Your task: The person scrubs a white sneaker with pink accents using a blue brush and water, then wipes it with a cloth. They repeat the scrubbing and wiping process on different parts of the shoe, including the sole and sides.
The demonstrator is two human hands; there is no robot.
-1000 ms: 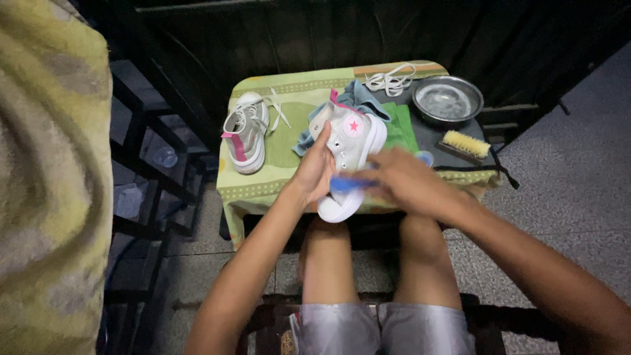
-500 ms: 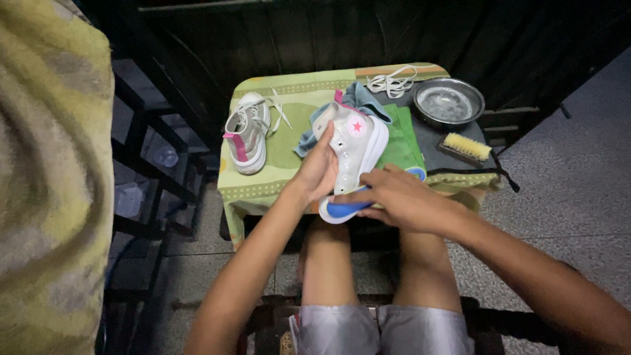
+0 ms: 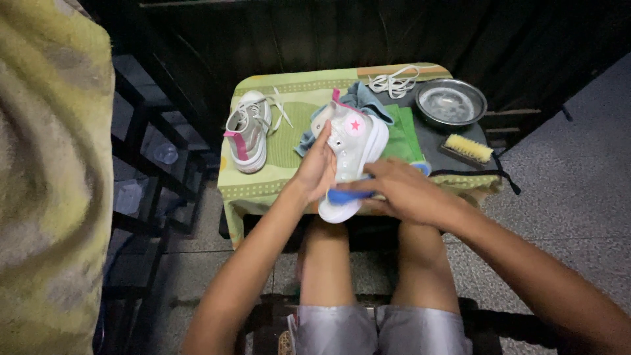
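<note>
Scrubbing is the step in hand, I judge — my left hand (image 3: 320, 169) clamps the white shoe (image 3: 351, 148) at the table's (image 3: 263, 190) near edge, my right hand (image 3: 401, 190) closed on a blue brush (image 3: 345, 195) against its sole. Next calls for turning the shoe; second shoe (image 3: 248, 129), cloth (image 3: 365, 98), bowl (image 3: 451, 103) and yellow brush (image 3: 468, 148) crowd behind.

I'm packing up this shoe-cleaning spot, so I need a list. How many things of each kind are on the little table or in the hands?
Sneakers: 2, one held, one on the table
Brushes: 2, blue, yellow
Metal bowl: 1
Loose laces: 1 bundle
Cloths: 2, blue, green
Total: 8
</note>
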